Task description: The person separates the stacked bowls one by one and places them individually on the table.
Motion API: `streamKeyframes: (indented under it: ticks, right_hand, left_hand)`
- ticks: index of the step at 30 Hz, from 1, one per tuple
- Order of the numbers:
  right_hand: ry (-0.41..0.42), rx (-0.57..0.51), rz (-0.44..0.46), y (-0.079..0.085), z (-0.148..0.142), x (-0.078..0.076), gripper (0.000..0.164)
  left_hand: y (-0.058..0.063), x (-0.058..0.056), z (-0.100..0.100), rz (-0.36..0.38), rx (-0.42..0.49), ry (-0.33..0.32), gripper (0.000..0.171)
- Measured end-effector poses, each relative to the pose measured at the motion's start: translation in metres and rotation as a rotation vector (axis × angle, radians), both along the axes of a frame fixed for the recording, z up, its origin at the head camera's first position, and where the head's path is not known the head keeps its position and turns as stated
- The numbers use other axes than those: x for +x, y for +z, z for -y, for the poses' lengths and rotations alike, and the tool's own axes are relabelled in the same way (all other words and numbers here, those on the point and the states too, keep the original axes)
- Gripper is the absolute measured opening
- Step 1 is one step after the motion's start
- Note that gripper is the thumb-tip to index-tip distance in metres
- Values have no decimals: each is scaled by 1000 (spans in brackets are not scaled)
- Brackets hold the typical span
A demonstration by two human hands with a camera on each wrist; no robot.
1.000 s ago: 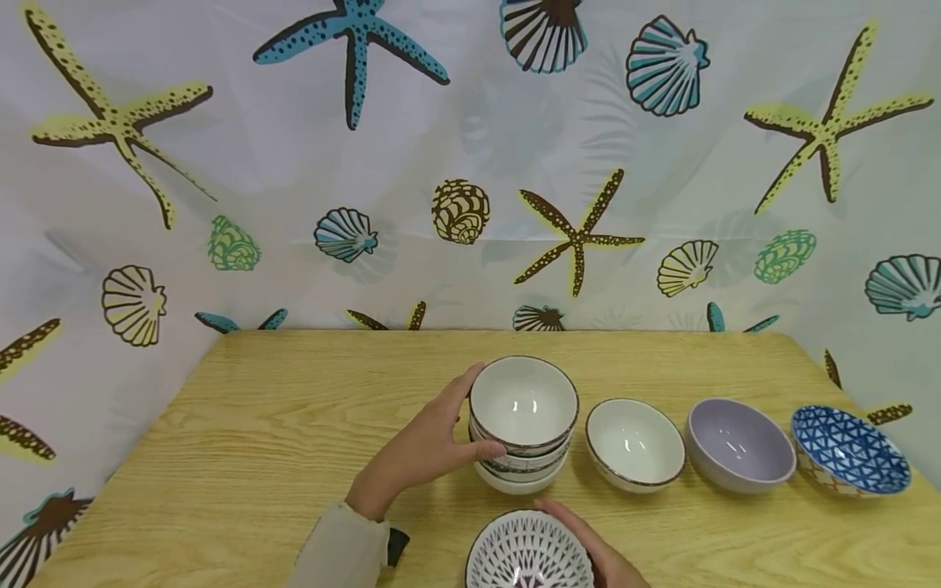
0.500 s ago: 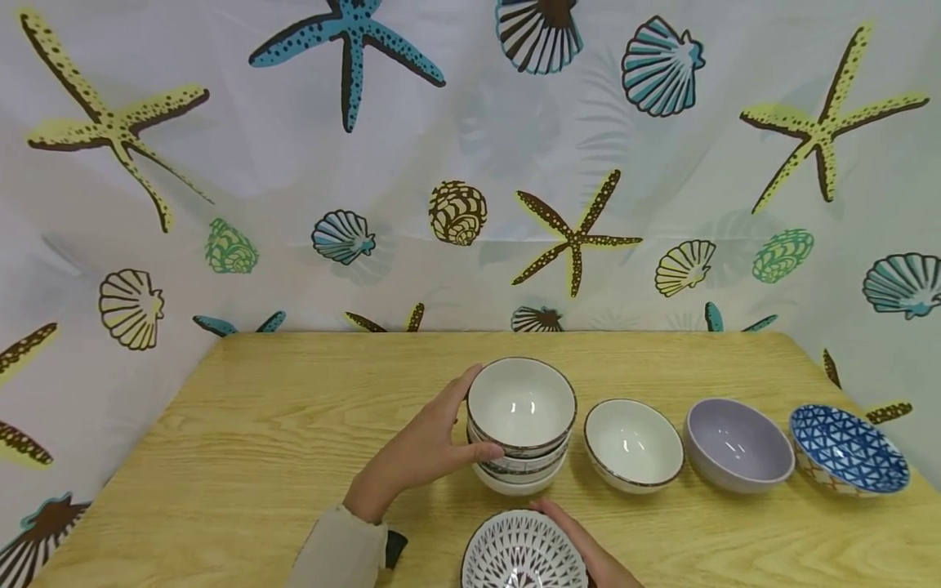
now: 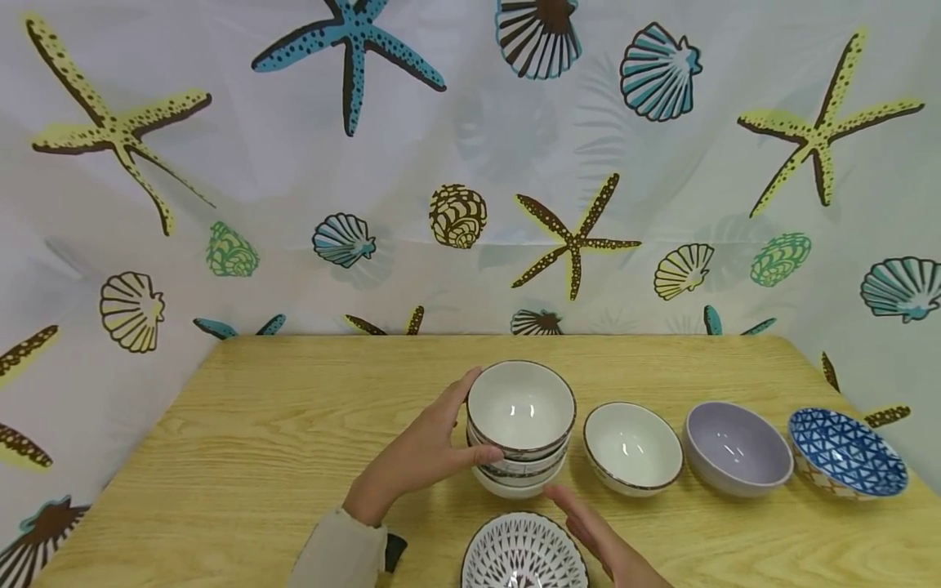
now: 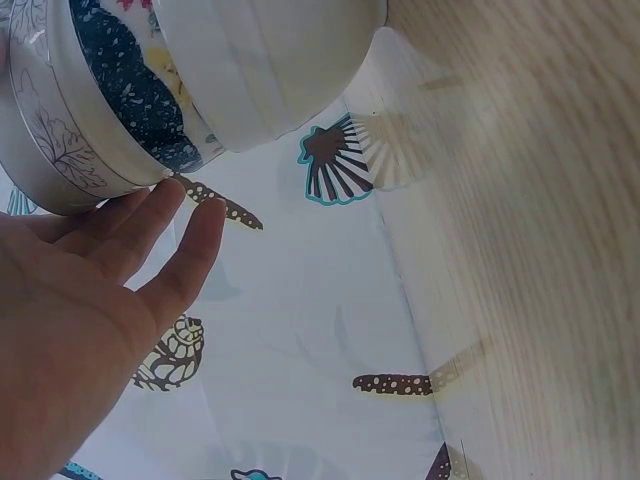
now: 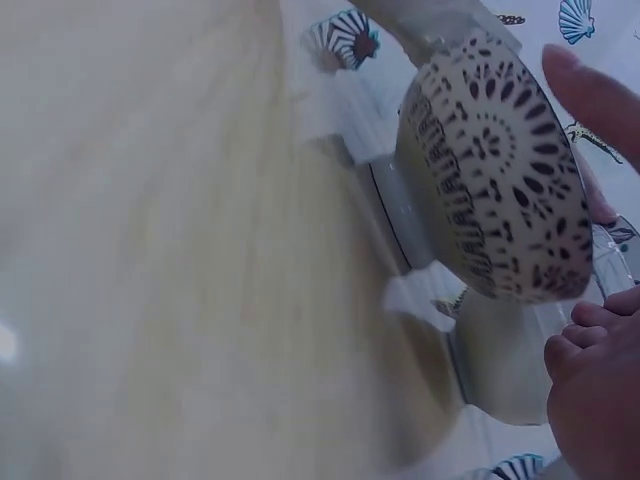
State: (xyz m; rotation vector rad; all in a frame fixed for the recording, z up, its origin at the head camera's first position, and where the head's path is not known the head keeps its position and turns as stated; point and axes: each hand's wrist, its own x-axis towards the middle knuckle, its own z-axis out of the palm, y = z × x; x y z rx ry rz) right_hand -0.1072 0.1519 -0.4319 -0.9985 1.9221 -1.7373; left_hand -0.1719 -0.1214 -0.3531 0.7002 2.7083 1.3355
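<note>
In the head view my left hand [image 3: 422,445] holds the side of a stack of white, dark-rimmed bowls [image 3: 522,408], thumb in front and fingers behind. From the left wrist, several fingers [image 4: 190,250] touch the stack's outer wall [image 4: 80,110], which bears leaf and dark blue patterns. A small bowl with a dark pattern inside [image 3: 524,555] stands on the table in front of the stack, cut off by the head view's lower edge. Just right of it is my right hand [image 3: 606,543], fingers extended, apart from the bowl. The right wrist view has this patterned bowl [image 5: 500,170] beside the thumb [image 5: 600,105].
To the right of the stack stand a white bowl [image 3: 635,449], a lilac bowl [image 3: 738,449] and a blue-and-white patterned bowl [image 3: 848,453], in a row on the wooden table [image 3: 294,408]. A cloth printed with starfish and shells [image 3: 412,163] hangs behind.
My right hand has let go of the small patterned bowl and moved slightly right, off its rim. The left hand stays on the stack.
</note>
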Motion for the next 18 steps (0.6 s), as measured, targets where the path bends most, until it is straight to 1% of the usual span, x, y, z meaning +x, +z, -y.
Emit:
streamKeyframes:
  ticks: [3, 5, 6, 8, 11, 14, 16, 18]
  right_hand:
    - [-7, -5, -46, 8, -4, -1, 90]
    - [-23, -12, -51, 17, -6, 1, 92]
    - [-31, -13, -69, 21, -6, 1, 94]
    - [-54, -20, -136, 28, -7, 3, 99]
    - [-114, -2, -220, 39, -8, 4, 104]
    - [-173, 28, -268, 48, -9, 0, 109]
    - [-202, 32, -319, 51, -8, -5, 113]
    - [-231, 33, -348, 54, -5, -9, 118]
  left_hand:
    - [1, 0, 0, 3, 1, 4, 102]
    - [1, 0, 0, 1, 3, -1, 102]
    - [1, 0, 0, -1, 2, -2, 102]
    - [1, 0, 0, -7, 4, -8, 102]
    - [1, 0, 0, -13, 3, -15, 102]
    - [1, 0, 0, -16, 5, -18, 102]
    - [1, -1, 0, -18, 5, -18, 102]
    - [0, -1, 0, -19, 2, -17, 102]
